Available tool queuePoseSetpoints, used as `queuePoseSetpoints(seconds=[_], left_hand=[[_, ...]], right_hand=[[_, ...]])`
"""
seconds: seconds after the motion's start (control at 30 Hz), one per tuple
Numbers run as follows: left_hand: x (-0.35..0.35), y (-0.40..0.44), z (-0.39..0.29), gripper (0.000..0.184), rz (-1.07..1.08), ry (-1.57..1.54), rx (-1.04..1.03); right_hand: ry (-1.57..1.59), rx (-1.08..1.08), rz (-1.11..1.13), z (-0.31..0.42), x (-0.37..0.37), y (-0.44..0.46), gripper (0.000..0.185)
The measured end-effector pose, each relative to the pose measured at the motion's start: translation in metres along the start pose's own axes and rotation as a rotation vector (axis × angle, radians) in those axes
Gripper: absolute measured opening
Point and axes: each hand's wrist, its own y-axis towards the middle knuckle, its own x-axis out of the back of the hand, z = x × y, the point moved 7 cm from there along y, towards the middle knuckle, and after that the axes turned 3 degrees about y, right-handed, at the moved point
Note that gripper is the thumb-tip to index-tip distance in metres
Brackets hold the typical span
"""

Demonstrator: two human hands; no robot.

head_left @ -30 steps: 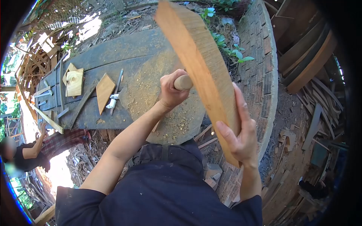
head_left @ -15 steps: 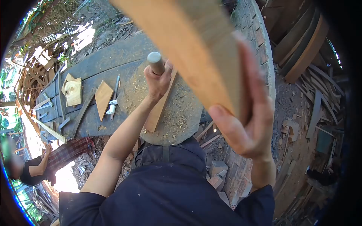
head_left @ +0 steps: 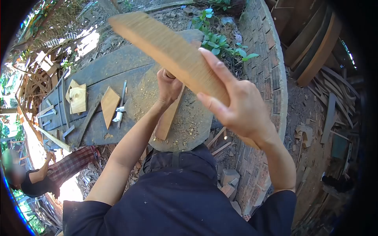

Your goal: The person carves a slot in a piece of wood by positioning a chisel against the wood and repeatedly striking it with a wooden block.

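My right hand (head_left: 240,106) is closed around the near end of a long, slightly curved wooden block (head_left: 169,45), raised high towards the camera. Behind this block, my left hand (head_left: 170,87) grips an upright round-handled tool (head_left: 169,74). The top of its handle is mostly covered by the block, and its lower end is hidden in the fist. Whether block and handle touch, I cannot tell. Under the left hand lies a narrow wooden board (head_left: 167,122) on a rounded work slab (head_left: 189,135) strewn with wood chips.
A dark bench top (head_left: 132,59) carries a diamond-shaped wood piece (head_left: 110,105), a pale wood block (head_left: 78,98) and a white bottle-like item (head_left: 118,115). A brick wall (head_left: 271,86) runs along the right. A person (head_left: 37,177) is at the lower left.
The wooden block in my right hand has moved down and away from the camera, now crossing in front of the tool's handle. My left hand keeps its grip, nearly in place.
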Motion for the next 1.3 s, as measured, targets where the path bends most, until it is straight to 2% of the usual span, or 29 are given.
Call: queuePoseSetpoints(seconds=[0.03, 0.1, 0.13, 0.23, 0.27, 0.33, 0.37, 0.43, 0.6, 0.67, 0.73, 0.8, 0.83, 0.9, 1.0, 1.07, 1.3], left_hand=[[0.000, 0.002, 0.001, 0.011, -0.006, -0.001, -0.003], [0.007, 0.000, 0.012, 0.014, -0.091, -0.105, 0.157], [0.009, 0.000, 0.020, 0.020, -0.111, -0.159, 0.252], [0.025, 0.011, 0.026, 0.022, -0.171, -0.270, 0.297], [0.031, 0.016, 0.027, 0.027, -0.238, -0.266, 0.290], [0.047, 0.022, 0.038, 0.027, -0.281, -0.360, 0.332], [0.054, 0.023, 0.046, 0.027, -0.321, -0.451, 0.378], [0.059, 0.026, 0.046, 0.028, -0.341, -0.453, 0.370], [0.044, 0.017, 0.042, 0.027, -0.405, -0.490, 0.504], [0.027, 0.000, 0.030, 0.029, -0.362, -0.390, 0.451], [0.011, -0.009, 0.027, 0.030, -0.316, -0.298, 0.395], [-0.006, -0.015, 0.009, 0.031, -0.067, 0.000, 0.094], [-0.004, -0.009, -0.002, 0.031, -0.064, 0.001, 0.098], [0.019, 0.008, -0.007, 0.034, -0.258, -0.391, 0.288], [0.038, 0.021, -0.011, 0.036, -0.213, -0.463, 0.334], [0.041, 0.017, -0.010, 0.037, -0.208, -0.421, 0.334], [0.036, 0.004, -0.003, 0.037, -0.181, -0.352, 0.336]], right_hand=[[-0.004, 0.005, 0.001, -0.007, 0.000, 0.003, 0.082], [0.381, 0.071, -0.079, -0.021, -0.002, 0.007, 0.073], [0.504, 0.121, -0.141, -0.033, -0.008, 0.011, 0.077], [0.673, 0.046, -0.193, -0.069, -0.043, 0.020, 0.079], [0.676, 0.048, -0.187, -0.083, -0.059, 0.022, 0.079], [0.438, -0.050, -0.218, -0.117, -0.082, 0.029, 0.079], [0.438, -0.043, -0.216, -0.124, -0.091, 0.031, 0.079], [0.275, -0.230, -0.111, -0.146, -0.117, 0.030, 0.077], [0.076, -0.282, -0.111, -0.146, -0.132, 0.013, 0.078], [-0.078, -0.266, -0.165, -0.146, -0.133, 0.004, 0.079], [-0.042, -0.271, -0.173, -0.149, -0.133, 0.005, 0.079], [0.005, -0.286, -0.161, -0.151, -0.139, 0.001, 0.079], [0.010, -0.273, -0.166, -0.150, -0.138, 0.006, 0.079], [0.017, -0.267, -0.181, -0.149, -0.134, 0.007, 0.079], [-0.027, -0.288, -0.129, -0.149, -0.139, 0.005, 0.079], [0.030, -0.240, -0.195, -0.150, -0.141, 0.005, 0.079], [0.006, -0.248, -0.186, -0.152, -0.145, 0.006, 0.079]])
